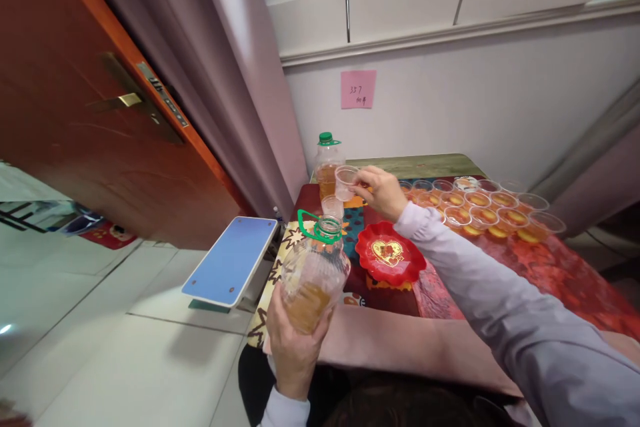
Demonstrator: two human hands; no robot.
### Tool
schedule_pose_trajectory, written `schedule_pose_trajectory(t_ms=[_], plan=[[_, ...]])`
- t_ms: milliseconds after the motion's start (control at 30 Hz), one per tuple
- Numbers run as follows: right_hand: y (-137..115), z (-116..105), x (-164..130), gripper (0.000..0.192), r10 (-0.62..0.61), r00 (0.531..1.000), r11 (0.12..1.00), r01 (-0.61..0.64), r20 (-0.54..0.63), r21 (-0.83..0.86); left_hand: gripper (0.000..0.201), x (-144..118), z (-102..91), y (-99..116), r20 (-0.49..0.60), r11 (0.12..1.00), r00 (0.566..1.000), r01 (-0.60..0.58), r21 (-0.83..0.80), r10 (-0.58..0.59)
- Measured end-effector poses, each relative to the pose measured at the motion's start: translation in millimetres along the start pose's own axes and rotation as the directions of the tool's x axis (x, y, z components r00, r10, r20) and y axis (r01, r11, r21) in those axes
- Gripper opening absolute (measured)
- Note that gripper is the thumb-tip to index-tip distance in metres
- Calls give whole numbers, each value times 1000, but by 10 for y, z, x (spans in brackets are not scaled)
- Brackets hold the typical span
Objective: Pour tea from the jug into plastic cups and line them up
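Below a pink note [358, 89] reading "357", left fingers [280, 320] around an oil jug [314, 273], right fingers [367, 181] gripping an empty cup [345, 182].

Jug [314, 273]: clear plastic, showing amber liquid, wearing a green collar and handle. Bottle [327, 167]: clear, showing amber liquid, carrying a green cap. Plate [389, 253]: red, displaying a gold heart. Cups [480, 210]: clear, showing yellow-orange contents. Cloth [560, 273]: red, showing a mottled pattern. Note [358, 89]: pink. Board [231, 260]: blue, white edging. Door [75, 107]: showing reddish-brown wood.
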State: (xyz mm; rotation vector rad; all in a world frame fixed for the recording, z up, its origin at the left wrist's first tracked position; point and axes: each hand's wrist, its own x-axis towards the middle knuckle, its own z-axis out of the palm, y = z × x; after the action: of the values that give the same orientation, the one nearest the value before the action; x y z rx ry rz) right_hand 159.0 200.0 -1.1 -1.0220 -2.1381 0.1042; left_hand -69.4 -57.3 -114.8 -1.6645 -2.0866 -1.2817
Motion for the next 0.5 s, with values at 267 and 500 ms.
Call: schedule_pose_trajectory(t_ms=[267, 500], plan=[[376, 30, -1581, 20, 167, 981, 986, -167, 97, -17, 106, 74, 19, 14, 36, 1000, 999, 9, 18, -9], [470, 212, -1896, 17, 172, 975, 984, -163, 143, -75, 116, 115, 12, 66, 58, 1000, 998, 7, 21, -8]])
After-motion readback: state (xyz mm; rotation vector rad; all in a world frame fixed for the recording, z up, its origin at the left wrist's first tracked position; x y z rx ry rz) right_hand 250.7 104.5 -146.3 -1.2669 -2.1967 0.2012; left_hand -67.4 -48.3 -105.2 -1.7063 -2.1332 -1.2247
